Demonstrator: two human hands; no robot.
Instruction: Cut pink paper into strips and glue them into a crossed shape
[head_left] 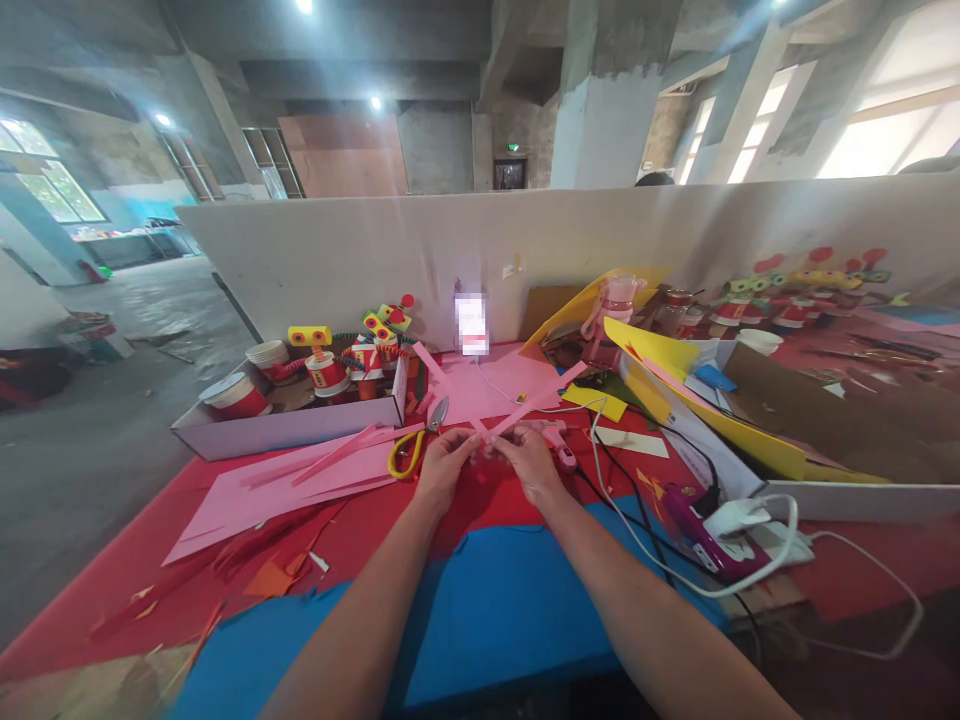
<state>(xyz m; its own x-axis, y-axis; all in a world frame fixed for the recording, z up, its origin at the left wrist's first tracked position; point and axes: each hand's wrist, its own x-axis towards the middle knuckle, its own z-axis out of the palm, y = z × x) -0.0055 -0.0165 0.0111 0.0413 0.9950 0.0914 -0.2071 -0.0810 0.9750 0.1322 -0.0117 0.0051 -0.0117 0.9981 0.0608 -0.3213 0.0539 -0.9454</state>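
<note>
Two pink paper strips [536, 402] meet in a V in front of me, their free ends pointing up and outward. At the lower end of the V, my left hand [444, 465] pinches the paper between thumb and fingers. My right hand [532, 460] pinches it from the other side, close to the left. The fingertips partly hide how the strips join. Scissors [407, 452] with yellow handles lie just left of my left hand. Beside my right hand rests a pink glue gun [559, 445]. Pink paper sheets [247, 490] lie to the left.
At the back left, a box [300, 432] holds paper-cup figures [328, 375]. A lit phone [472, 325] leans on the white partition [360, 250]. A purple power strip [716, 535] with cables sits at right, near a large open box [862, 500]. Blue sheet material [517, 600] covers the front.
</note>
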